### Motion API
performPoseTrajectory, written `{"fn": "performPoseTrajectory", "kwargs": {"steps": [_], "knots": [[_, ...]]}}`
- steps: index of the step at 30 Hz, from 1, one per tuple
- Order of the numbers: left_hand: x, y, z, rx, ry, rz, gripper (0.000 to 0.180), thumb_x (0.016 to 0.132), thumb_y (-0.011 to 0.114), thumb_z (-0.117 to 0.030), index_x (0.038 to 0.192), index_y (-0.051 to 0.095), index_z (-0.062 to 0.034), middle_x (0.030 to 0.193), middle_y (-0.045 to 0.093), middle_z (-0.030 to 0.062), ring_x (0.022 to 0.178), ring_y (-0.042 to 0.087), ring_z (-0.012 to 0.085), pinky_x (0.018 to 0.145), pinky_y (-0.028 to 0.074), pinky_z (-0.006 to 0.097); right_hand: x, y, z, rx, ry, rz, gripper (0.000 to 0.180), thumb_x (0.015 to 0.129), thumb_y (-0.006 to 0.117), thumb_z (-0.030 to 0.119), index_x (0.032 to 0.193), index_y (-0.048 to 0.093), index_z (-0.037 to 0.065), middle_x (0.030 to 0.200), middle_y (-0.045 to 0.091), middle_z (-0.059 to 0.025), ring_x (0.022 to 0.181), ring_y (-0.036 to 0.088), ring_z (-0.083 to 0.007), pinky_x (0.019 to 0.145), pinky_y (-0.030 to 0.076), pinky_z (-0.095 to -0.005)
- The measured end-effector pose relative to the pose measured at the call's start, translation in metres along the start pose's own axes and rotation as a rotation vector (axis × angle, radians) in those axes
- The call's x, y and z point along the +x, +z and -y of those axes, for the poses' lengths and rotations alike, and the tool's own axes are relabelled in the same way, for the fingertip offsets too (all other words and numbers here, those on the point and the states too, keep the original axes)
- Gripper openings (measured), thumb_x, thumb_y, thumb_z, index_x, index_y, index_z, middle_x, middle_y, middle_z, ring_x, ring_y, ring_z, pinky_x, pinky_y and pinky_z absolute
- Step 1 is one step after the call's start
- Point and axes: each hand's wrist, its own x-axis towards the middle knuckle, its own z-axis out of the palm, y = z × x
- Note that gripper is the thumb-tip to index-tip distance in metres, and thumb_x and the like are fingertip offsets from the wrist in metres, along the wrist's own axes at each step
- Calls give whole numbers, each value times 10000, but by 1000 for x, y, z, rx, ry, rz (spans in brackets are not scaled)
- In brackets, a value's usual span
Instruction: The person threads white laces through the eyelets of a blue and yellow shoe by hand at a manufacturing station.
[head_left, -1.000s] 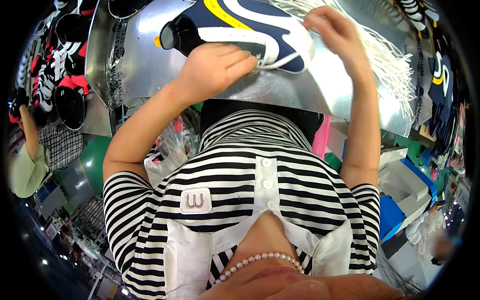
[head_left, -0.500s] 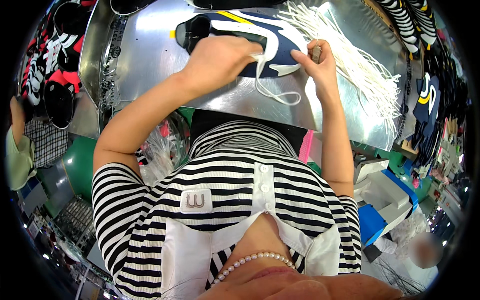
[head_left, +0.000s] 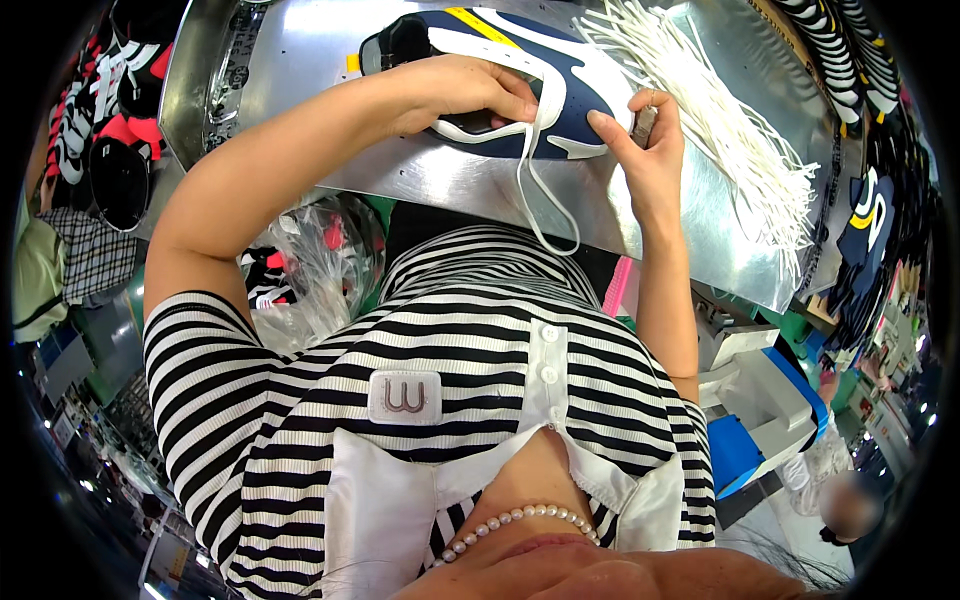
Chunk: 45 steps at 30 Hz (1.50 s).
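Note:
A navy shoe upper (head_left: 575, 105) with white overlays and a yellow stripe lies on the metal tabletop, its toe to the right. Over its throat opening, my left hand (head_left: 470, 92) is closed, thumb and fingertips pinching a flat white shoelace (head_left: 540, 200). The lace comes out at the eyelet edge, and its loop hangs past the table's near edge. At the toe, my right hand (head_left: 650, 150) curls its fingers round a short tool with a grey-brown handle (head_left: 644, 128); its tip is hard to make out. The right thumb points toward the toe.
A pile of loose white laces (head_left: 720, 130) spreads right of the upper on the metal table (head_left: 390, 180). Black and red uppers (head_left: 120, 170) stand at the left; more dark uppers (head_left: 865, 215) hang at the right. A clear plastic bag (head_left: 325, 260) sits below the table.
My left hand has shifted right along the throat, its fingertips now at the lace. The lace loop hangs lower, over the table edge. My right hand still holds the tool by the toe.

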Motion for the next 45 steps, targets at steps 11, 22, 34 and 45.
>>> {"fn": "performPoseTrajectory", "kwargs": {"steps": [11,22,34,45], "knots": [[19,3,23,201,457,-331,182,851,725,-172,964,751,-31,893,722,46,800,640,123,758,497,278,-15,-8,-13,169,335,26,268,875,735,222,973,500,136,754,546,58,581,476,-9,449,270,-185],[12,11,8,25,324,-129,227,873,726,-230,1023,740,-60,960,721,26,901,624,113,852,471,256,-24,-19,-8,107,290,85,329,841,759,254,979,505,96,724,506,47,586,441,-28,476,279,-196],[-41,-25,11,1091,827,-867,48,869,653,-60,899,642,-23,888,651,114,838,633,272,738,497,357,-15,-20,-24,501,210,44,276,836,769,170,928,511,136,716,518,73,560,422,9,450,238,-164],[-165,-215,102,1119,167,-1548,195,907,645,-206,985,710,-39,849,702,141,786,668,279,720,497,356,-9,-77,-38,462,239,-52,272,825,756,139,852,485,146,710,507,72,560,378,9,459,217,-183]]}}
